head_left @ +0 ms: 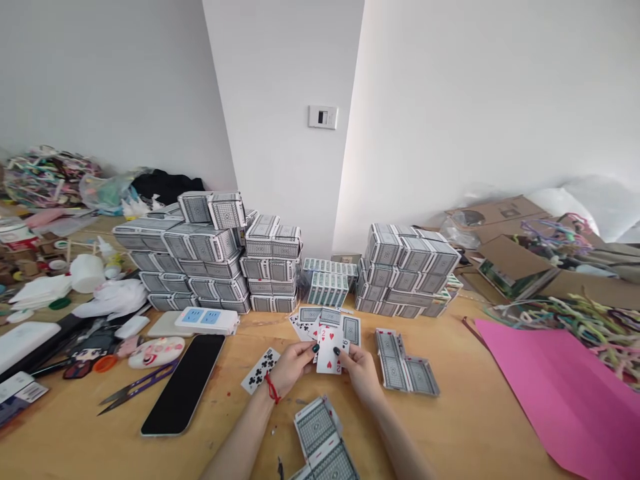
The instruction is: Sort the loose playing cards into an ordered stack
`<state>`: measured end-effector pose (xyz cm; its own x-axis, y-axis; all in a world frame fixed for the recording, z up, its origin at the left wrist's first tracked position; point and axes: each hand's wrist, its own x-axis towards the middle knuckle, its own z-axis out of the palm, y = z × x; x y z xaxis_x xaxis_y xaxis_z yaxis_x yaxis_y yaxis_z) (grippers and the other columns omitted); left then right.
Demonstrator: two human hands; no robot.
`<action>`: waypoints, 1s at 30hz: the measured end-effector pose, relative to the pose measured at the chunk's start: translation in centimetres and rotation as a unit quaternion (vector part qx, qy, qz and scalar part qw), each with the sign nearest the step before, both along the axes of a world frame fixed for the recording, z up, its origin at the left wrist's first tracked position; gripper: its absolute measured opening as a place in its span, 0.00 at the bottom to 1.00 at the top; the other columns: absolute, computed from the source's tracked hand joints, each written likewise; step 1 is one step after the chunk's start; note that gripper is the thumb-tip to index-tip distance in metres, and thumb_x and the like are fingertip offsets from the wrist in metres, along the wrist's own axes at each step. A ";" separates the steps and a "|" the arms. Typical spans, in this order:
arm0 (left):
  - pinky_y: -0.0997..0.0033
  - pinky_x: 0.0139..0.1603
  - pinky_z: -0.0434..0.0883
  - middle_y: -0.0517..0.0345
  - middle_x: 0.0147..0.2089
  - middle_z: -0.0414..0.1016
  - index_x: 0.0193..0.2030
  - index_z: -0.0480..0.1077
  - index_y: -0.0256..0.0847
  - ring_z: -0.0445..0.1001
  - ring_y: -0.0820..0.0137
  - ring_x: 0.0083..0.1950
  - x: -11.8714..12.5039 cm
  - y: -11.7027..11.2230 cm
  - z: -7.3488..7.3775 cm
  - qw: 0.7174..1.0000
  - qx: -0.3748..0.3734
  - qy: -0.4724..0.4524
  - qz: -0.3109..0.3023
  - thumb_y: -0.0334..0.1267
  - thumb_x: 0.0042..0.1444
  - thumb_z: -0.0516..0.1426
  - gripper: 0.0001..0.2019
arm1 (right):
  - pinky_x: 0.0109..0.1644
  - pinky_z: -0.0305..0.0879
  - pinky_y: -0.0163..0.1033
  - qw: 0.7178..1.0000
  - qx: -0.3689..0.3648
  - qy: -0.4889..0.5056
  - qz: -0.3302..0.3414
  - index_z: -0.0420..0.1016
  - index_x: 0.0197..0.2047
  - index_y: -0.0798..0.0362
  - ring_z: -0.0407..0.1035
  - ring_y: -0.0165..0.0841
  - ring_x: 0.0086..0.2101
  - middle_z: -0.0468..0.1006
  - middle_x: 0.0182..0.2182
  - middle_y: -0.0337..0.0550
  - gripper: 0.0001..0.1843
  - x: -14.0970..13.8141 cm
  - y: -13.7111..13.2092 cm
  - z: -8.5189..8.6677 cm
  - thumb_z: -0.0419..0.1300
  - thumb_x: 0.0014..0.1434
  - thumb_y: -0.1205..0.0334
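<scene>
My left hand (299,361) pinches the left edge of a few playing cards (329,353), the two of hearts on top. Opposite it, my right hand (359,367) grips their right edge with the thumb on the front card. Behind the held cards lie loose cards (351,329), some face down with a grey pattern. A ten of clubs (261,371) rests face up by my left wrist. Between my forearms sits a folded piece made of joined cards (320,433). A similar L-shaped card piece (405,365) lies to the right of my right hand.
Stacked card blocks stand at the back left (200,267) and back right (405,267), with small card packs (327,287) between. On the left are a phone (183,385), scissors (137,388) and a power strip (207,320). Pink paper (560,387) lies at right, beside cardboard boxes (520,267).
</scene>
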<state>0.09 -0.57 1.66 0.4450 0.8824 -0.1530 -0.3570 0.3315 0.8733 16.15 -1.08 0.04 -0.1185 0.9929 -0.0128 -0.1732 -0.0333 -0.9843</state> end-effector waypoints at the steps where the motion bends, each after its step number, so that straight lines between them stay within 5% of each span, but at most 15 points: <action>1: 0.63 0.43 0.66 0.50 0.34 0.75 0.41 0.70 0.34 0.72 0.63 0.39 0.0 0.0 0.0 1.000 -0.003 -0.002 0.000 0.45 0.45 0.57 0.19 | 0.25 0.60 0.36 1.000 -0.002 0.009 0.004 0.72 0.31 0.58 0.66 0.32 0.21 0.74 0.20 0.42 0.22 0.0 -0.1 0.0 0.58 0.44 0.45; 13: 0.65 0.44 0.66 0.50 0.35 0.76 0.40 0.70 0.33 0.72 0.65 0.39 0.1 0.0 0.3 0.999 -0.032 -0.014 0.027 0.40 0.45 0.58 0.16 | 0.25 0.61 0.35 0.999 -0.010 -0.031 -0.041 0.73 0.27 0.59 0.67 0.34 0.21 0.74 0.18 0.43 0.27 -0.6 0.0 -0.3 0.57 0.41 0.40; 22: 0.65 0.39 0.70 0.50 0.35 0.76 0.36 0.72 0.33 0.73 0.66 0.36 0.5 0.4 -0.7 0.992 -0.076 0.004 0.103 0.34 0.41 0.61 0.13 | 0.25 0.60 0.35 0.999 -0.002 -0.001 -0.032 0.72 0.26 0.59 0.65 0.32 0.20 0.74 0.18 0.42 0.23 -0.8 0.2 -0.8 0.58 0.42 0.43; 30: 0.65 0.37 0.71 0.49 0.32 0.77 0.33 0.73 0.32 0.74 0.66 0.32 0.3 0.5 -0.4 0.989 -0.093 0.003 0.113 0.31 0.38 0.62 0.11 | 0.26 0.62 0.37 0.999 -0.016 0.021 -0.018 0.73 0.33 0.59 0.68 0.35 0.23 0.76 0.22 0.45 0.24 -0.4 0.1 -0.4 0.59 0.42 0.45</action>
<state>0.41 -0.09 1.26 0.2390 0.9155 -0.3237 -0.4351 0.3990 0.8071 15.76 -0.98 -0.37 -0.0831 0.9957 -0.0397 -0.2151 -0.0569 -0.9749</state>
